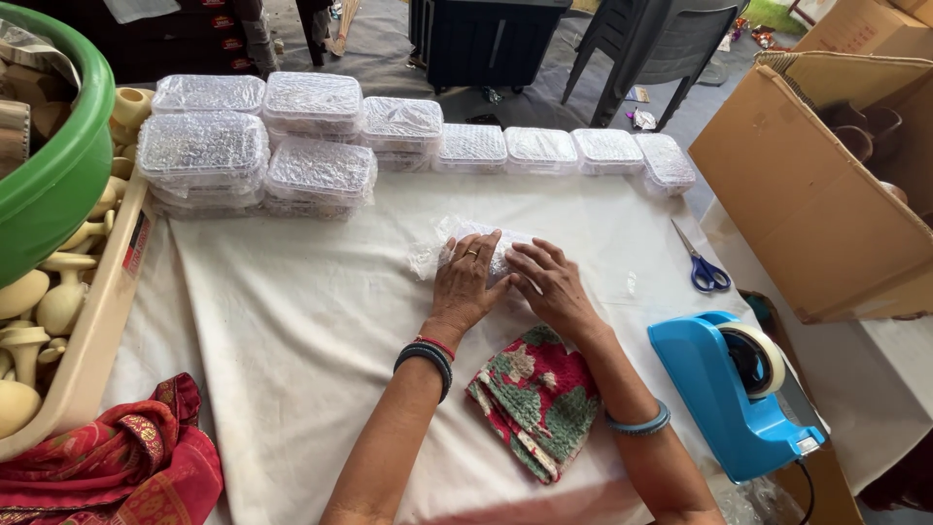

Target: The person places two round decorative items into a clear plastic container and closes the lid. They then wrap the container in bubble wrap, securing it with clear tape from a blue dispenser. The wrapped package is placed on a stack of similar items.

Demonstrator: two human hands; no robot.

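Here, left of the bubble-wrapped bundle (457, 248), finished packs (258, 146) sit stacked on the table (292, 331). The left hand (466, 282) lies flat, fingers spread, pressing the bundle down; the right hand (549, 282) presses beside it, touching. The step looks like wrapping; sealing would want the tape dispenser (734, 394), right of the bundle.

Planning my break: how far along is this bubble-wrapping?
Done: wrapped packs stacked and lined up along the table's far edge. In hand: left hand and right hand press on one bubble-wrap bundle. Left: unwrapped cream pieces remain in the tray.
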